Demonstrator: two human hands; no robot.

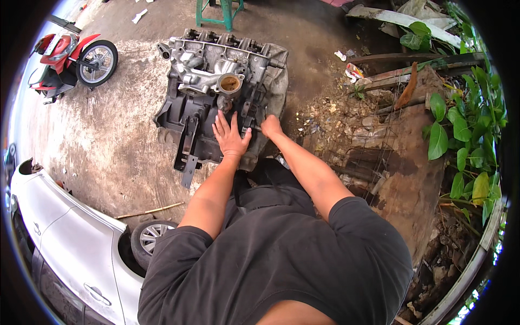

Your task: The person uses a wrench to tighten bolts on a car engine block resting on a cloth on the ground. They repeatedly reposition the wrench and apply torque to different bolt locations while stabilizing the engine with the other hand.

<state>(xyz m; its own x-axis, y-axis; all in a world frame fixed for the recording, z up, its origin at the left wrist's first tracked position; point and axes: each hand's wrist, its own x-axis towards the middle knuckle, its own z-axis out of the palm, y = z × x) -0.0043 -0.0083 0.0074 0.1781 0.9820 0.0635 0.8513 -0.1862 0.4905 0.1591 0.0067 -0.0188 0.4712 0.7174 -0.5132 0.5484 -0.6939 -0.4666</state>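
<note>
With the left hand, rests palm down on the dark near side of the engine, fingers spread well apart. With the right hand, curls into a closed fist at the engine's right edge; cannot tell from this angle about anything clamped inside. Looks very heavy and wholly stiff, being mostly cast metal, and probably slippery in any oily patches. Seems tough in the main casting, yet likely easier to damage along the exposed valve gear at the far edge. Probably best held low by the solid casting, not by the silver manifold or the slim black bracket. Sits apparently on the ground, under the left hand, just left of the right, reaching well beyond both.
</note>
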